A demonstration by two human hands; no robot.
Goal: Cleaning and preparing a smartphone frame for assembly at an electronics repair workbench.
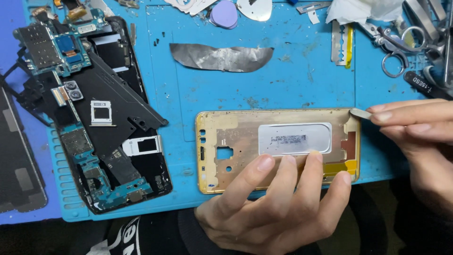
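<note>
A gold phone frame (pixel 236 141) lies flat on the blue work mat (pixel 283 80), inner side up, with a silvery plate in its middle. My left hand (pixel 278 203) rests on the frame's near edge, fingertips pressing down on it. My right hand (pixel 420 137) comes in from the right and pinches a small thin grey pick (pixel 359 113) against the frame's far right corner.
A black phone body (pixel 113 132) with blue circuit boards and loose metal trays lies at the left. A strip of grey foil (pixel 222 57) sits beyond the frame. Scissors and tweezers (pixel 401 42), a razor blade (pixel 338 42) and a purple pick (pixel 224 14) lie along the mat's far edge.
</note>
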